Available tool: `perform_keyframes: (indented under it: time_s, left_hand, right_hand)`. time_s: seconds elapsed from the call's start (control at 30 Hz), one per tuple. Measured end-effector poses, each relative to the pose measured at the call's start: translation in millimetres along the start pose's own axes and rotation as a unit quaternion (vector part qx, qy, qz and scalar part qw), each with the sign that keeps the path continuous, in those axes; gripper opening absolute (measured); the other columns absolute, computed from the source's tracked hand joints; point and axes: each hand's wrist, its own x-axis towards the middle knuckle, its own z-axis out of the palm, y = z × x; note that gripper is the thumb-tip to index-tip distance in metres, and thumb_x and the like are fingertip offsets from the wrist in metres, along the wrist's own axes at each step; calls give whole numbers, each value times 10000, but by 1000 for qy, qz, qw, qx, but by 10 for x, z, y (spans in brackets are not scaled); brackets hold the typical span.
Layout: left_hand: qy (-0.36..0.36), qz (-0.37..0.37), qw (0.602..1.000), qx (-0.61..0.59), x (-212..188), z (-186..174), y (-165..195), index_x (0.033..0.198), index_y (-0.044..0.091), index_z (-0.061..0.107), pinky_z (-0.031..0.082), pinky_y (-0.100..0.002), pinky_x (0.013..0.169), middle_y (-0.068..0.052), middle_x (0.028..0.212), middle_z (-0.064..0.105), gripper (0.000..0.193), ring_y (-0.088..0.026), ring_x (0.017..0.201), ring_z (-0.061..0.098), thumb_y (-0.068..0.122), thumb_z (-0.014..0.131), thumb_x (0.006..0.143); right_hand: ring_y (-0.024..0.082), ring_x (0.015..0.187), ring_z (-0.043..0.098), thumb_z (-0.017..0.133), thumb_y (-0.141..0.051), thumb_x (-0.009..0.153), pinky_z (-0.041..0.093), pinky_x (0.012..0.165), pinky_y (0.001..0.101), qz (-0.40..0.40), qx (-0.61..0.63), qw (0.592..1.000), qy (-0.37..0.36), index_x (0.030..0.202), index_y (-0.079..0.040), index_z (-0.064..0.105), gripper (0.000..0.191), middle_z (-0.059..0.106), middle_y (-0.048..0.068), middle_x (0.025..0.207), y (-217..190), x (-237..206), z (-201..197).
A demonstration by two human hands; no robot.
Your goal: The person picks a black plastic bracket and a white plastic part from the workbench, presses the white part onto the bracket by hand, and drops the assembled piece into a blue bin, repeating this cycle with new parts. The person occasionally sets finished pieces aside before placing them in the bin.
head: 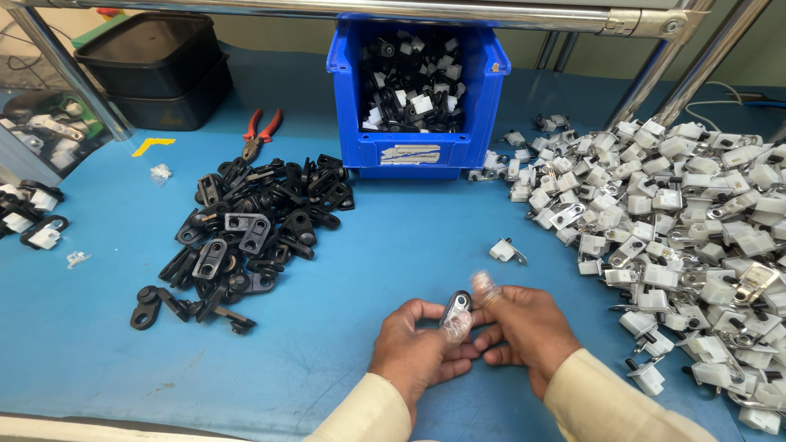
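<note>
Blue counter [409,237] carries everything, and places here are told from its blue bin [417,90]. Right of the bin spreads a wide heap of white parts [679,213] with metal tabs. Left of it stand two stacked black tubs [155,69]. The bin itself holds mixed black and white pieces. Front-left of it lies a pile of black brackets [246,237]. Straight in front, the left hand [417,348] has its fingers closed on a small dark bracket [455,311] with a pale hole; the right hand [524,327] touches it, fingertip blurred.

Small black bracket [455,308] between both hands [475,340]
</note>
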Motion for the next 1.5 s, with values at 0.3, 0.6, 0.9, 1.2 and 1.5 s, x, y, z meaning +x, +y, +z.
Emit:
perform_keyframes:
  time_s: [0.3, 0.6, 0.9, 1.2, 1.5]
  left_hand:
    - [19, -6, 1000, -15, -49, 49, 24, 1086, 71, 620, 643, -341, 772, -126, 956, 778, 247, -204, 866, 774, 202, 737, 911]
    - [-5, -20, 996, -90, 62, -47, -36, 1051, 67, 596, 655, -378, 817, -117, 995, 749, 258, -244, 920, 753, 219, 730, 891]
    - [-101, -19, 994, -49, 22, -158, 7, 1114, 54, 616, 653, -381, 870, -125, 1079, 738, 309, -232, 1001, 762, 242, 724, 893]
    - [-29, -20, 999, 6, 4, 40, 21, 1128, 102, 626, 623, -363, 827, -89, 1034, 748, 265, -206, 947, 753, 205, 718, 901]
    - [-37, -21, 997, 60, -24, 63, 45, 1095, 102, 622, 611, -343, 785, -81, 955, 787, 214, -179, 887, 775, 201, 697, 920]
  right_hand:
    - [131, 538, 515, 640, -130, 956, 387, 434, 290, -67, -16, 996, 59, 995, 6, 777, 196, 699, 90, 756, 224, 72, 124]
    - [118, 944, 654, 644, -105, 957, 545, 723, 256, -434, -235, 870, -20, 1360, -73, 694, 407, 678, 19, 1153, 681, -231, -13]
    - [113, 534, 492, 746, -248, 935, 381, 447, 270, 4, 36, 999, 34, 1001, -29, 748, 229, 633, 47, 739, 268, -79, 9]
    - [112, 484, 445, 616, -239, 981, 309, 410, 281, 37, 104, 992, 67, 998, -10, 682, 239, 675, 59, 824, 94, -80, 100]
    - [132, 435, 478, 677, -244, 950, 311, 362, 285, -63, -41, 997, 22, 853, 33, 687, 293, 675, 101, 676, 49, -38, 58]
